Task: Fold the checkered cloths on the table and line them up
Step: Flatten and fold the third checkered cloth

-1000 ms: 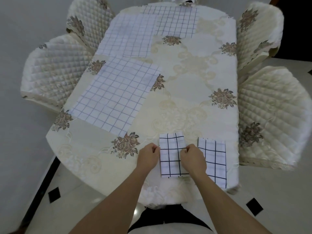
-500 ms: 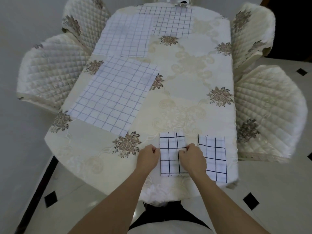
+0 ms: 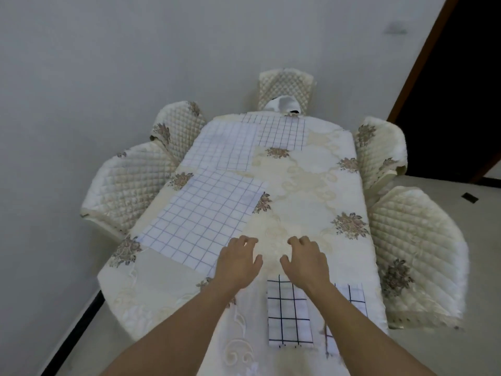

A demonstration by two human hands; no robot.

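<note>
Two folded checkered cloths lie side by side near the table's front edge: one between my forearms, the other partly hidden behind my right arm. A large unfolded checkered cloth lies flat at the left. Two more unfolded checkered cloths, a pale one and a darker-lined one, lie overlapping at the far end. My left hand hovers at the near corner of the large cloth, fingers loosely spread, holding nothing. My right hand is stretched out beside it above the tablecloth, also empty.
The table wears a cream floral tablecloth. Quilted cream chairs stand round it: two on the left, two on the right, one at the far end. A wall runs along the left; a dark doorway is at the upper right.
Both hands have let go of the folded cloth and moved forward over the table toward the large unfolded cloth. The camera has tilted up, showing more of the wall.
</note>
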